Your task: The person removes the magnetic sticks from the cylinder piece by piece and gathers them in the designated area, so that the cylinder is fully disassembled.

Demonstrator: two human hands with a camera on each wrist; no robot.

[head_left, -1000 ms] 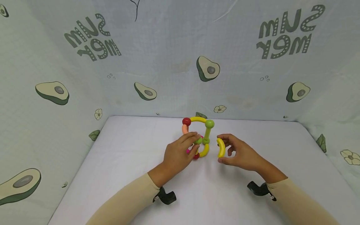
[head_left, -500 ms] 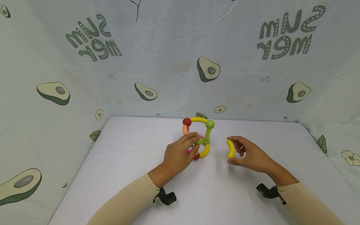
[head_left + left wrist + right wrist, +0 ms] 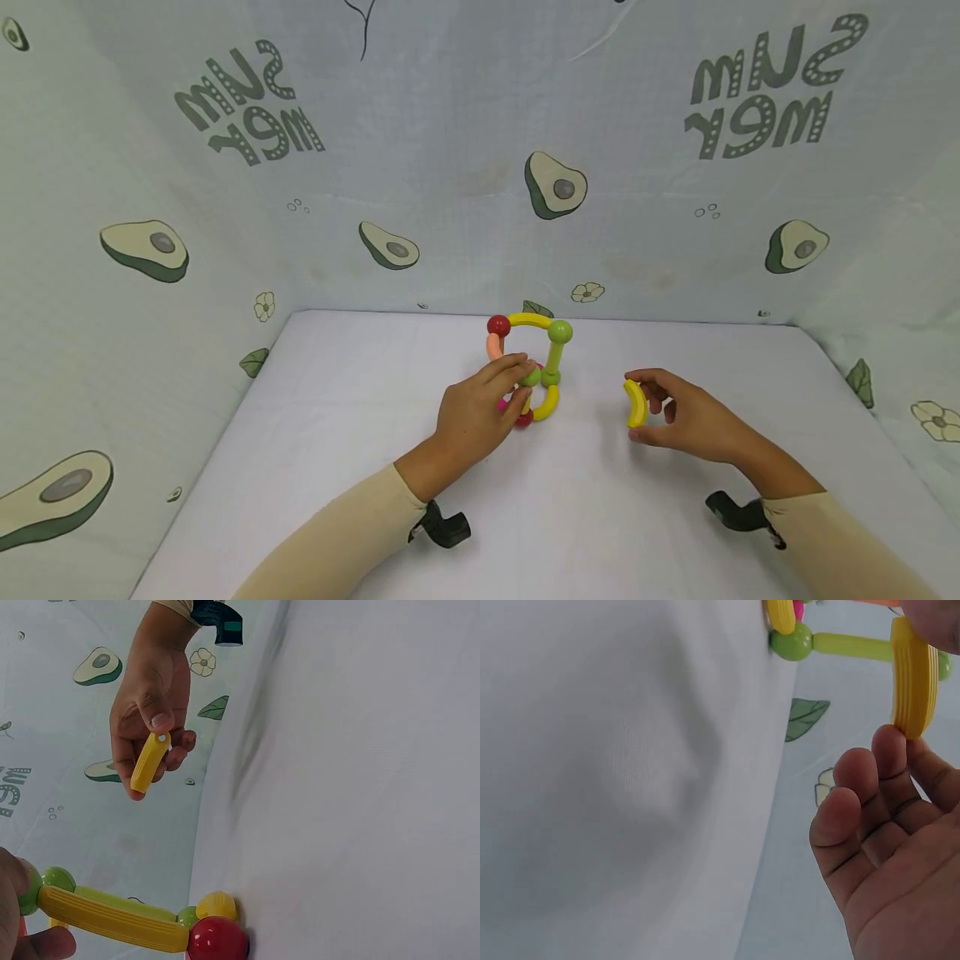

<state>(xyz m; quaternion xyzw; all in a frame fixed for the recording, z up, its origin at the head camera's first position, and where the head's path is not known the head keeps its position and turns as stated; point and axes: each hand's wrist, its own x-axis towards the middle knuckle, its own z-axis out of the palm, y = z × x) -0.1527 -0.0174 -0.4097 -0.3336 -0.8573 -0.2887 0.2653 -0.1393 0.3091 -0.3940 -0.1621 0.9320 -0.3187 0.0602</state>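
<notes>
A frame of coloured balls and rods, a magnetic ball-and-stick toy (image 3: 554, 358), stands on the white table. My left hand (image 3: 474, 412) holds it at a green ball (image 3: 531, 376), thumb below and fingers above. In the left wrist view a straight yellow rod (image 3: 112, 921) runs from that hand's side to a red ball (image 3: 217, 939). To the right of the frame and apart from it, my right hand (image 3: 690, 423) pinches a curved yellow rod (image 3: 637, 404) end to end between thumb and fingers. Ridges line this rod (image 3: 915, 682) in the right wrist view.
The white table (image 3: 360, 375) ends at a pale cloth backdrop (image 3: 450, 167) printed with avocados and letters. A black wrist camera (image 3: 444, 527) sits under the left sleeve, and another black camera (image 3: 738, 512) under the right.
My right hand has moved to the right and slightly nearer with the curved yellow rod, widening the gap to the frame. The left hand and the frame stay in place.
</notes>
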